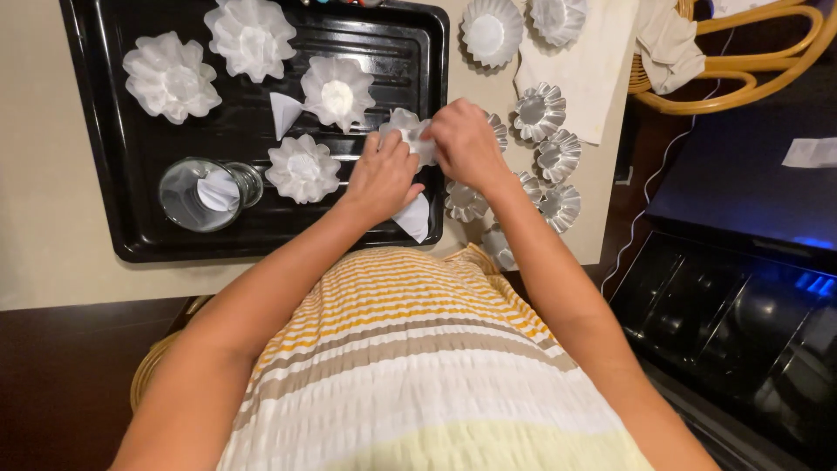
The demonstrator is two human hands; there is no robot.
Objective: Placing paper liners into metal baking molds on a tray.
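Striped fabric of the person's top fills the bottom of the view, and both forearms are stretched forward over the pale surface (35, 174). On the left, a black baking tray (105, 131) is seen, on which four ruffled white paper liners are spread, one of them at the far left (170, 78); a glass jar (205, 194) with a scrap of paper inside is laid near the tray's front edge.

At the tray's right rim, a crumpled white paper liner (408, 133) is held between both hands. The left hand (384, 174) is curled, its fingers pinched on the liner's near side. The right hand (462, 139) is closed over the far side, so the exact grip is hidden.

To the right, small fluted metal moulds (540, 109) are scattered on the surface.

The pleats are probably best formed if the paper is pressed evenly and gently, so that tearing is avoided and the flower shape is matched to the others.
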